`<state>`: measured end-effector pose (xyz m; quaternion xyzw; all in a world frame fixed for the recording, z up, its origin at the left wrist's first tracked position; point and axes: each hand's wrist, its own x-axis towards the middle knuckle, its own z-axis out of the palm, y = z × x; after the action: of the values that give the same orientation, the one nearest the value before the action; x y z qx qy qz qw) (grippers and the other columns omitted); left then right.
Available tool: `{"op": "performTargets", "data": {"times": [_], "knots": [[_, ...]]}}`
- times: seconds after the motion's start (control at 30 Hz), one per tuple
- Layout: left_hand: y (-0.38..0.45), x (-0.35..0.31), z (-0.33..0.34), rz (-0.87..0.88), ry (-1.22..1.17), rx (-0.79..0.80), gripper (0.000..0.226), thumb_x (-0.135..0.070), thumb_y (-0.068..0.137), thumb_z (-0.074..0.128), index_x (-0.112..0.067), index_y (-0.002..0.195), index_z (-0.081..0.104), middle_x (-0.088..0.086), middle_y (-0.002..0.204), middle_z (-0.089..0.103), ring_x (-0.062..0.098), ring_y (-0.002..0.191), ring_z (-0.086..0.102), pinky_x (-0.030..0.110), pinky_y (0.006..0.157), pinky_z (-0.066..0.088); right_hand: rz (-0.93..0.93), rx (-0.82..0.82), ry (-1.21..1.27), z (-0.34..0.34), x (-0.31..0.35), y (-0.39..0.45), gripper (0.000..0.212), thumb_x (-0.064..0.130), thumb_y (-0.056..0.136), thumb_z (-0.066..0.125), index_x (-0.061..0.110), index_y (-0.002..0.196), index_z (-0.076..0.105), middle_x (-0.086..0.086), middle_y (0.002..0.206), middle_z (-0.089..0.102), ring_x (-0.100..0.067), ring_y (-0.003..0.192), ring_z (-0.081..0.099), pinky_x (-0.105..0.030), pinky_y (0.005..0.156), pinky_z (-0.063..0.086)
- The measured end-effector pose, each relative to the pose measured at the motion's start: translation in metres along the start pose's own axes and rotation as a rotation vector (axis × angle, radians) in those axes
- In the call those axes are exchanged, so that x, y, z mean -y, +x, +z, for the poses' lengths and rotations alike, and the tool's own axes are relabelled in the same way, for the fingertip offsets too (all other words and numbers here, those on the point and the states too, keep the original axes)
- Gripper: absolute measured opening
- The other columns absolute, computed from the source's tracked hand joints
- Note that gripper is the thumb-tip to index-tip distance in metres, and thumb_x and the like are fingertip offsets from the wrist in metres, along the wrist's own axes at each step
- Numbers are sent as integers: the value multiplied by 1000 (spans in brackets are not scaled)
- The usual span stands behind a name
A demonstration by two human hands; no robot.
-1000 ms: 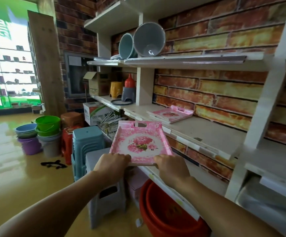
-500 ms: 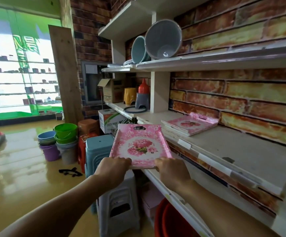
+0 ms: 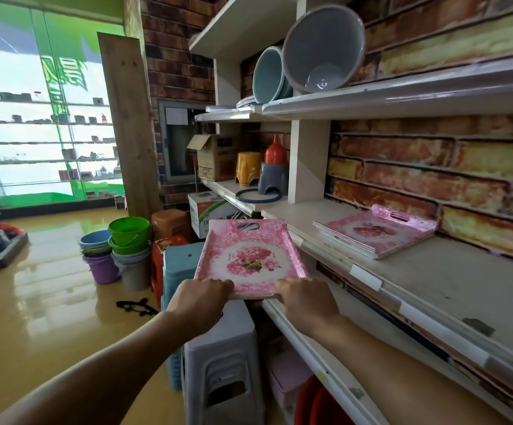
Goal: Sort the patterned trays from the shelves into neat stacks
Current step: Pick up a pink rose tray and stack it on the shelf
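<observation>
Both hands, the left hand (image 3: 201, 299) and right hand (image 3: 305, 300), grip the near edge of 1 pink tray (image 3: 249, 256), fingers curled over its rim, holding it in the air just off the front of the shelf (image 3: 433, 280). On that shelf, against the brick wall, lies 1 stack (image 3: 374, 237) of matching trays, its count unclear. 2 grey basins (image 3: 322, 44) lean on the shelf above.

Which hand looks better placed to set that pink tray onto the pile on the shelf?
Probably the right hand. Both it and the left hand grip the held tray at its near edge, but the stack of trays lies on the shelf to the right, on the right hand's side.
</observation>
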<state>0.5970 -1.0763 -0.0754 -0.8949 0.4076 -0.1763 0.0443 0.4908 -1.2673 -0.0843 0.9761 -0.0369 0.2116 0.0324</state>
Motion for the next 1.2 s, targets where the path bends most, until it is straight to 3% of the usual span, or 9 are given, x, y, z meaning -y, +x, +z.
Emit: {"op": "performTargets", "data": {"times": [0.27,0.4,0.53,0.73,0.87,0.97,1.07,1.2], "knots": [[72,76,31,65,-46,-31,22,-28,97,41,-29,117,51,0,108,66,25,92,64,31,66,42,50,-14,-43,42,9,94,11,17,94,48,20,97,58,0,93,67,-25,81,64,-27,59,31],[117,111,39,146,-63,-37,25,-37,95,43,-27,117,51,1,109,65,26,96,63,32,68,42,116,-39,-86,51,11,135,12,17,95,48,20,102,59,-1,96,68,-24,84,65,-26,60,30],[158,125,54,211,-76,-44,22,-32,94,46,-29,115,50,1,109,66,26,97,63,31,68,40,185,-33,-126,56,2,159,18,12,95,44,19,102,59,-2,97,67,-26,85,65,-27,60,31],[224,114,65,314,-66,-61,23,-20,91,44,-27,112,50,0,103,66,27,91,64,34,65,43,295,16,-209,56,-32,178,25,5,87,43,19,103,57,-2,102,65,-30,89,63,-30,61,33],[268,92,70,367,-67,-141,19,-24,95,40,-27,111,50,1,104,66,28,92,65,34,64,39,320,-8,-261,54,-69,186,21,6,90,47,19,103,59,-3,100,66,-29,87,63,-29,59,32],[305,74,74,403,-110,-151,20,-26,96,39,-29,111,51,0,102,66,27,90,65,35,67,45,349,-14,-275,54,-100,194,16,9,92,50,19,100,59,0,97,66,-25,86,63,-29,60,32],[343,56,74,441,-137,-162,18,-26,96,40,-30,109,52,-2,98,66,24,84,64,36,68,53,382,-37,-280,56,-132,199,13,10,93,51,19,96,60,0,93,67,-23,81,64,-29,59,36],[380,24,71,509,-111,-162,15,-27,96,43,-29,109,51,-2,98,64,22,85,64,31,65,45,453,-45,-298,59,-171,195,13,9,93,52,20,93,60,1,89,68,-23,83,67,-32,64,46]]}}
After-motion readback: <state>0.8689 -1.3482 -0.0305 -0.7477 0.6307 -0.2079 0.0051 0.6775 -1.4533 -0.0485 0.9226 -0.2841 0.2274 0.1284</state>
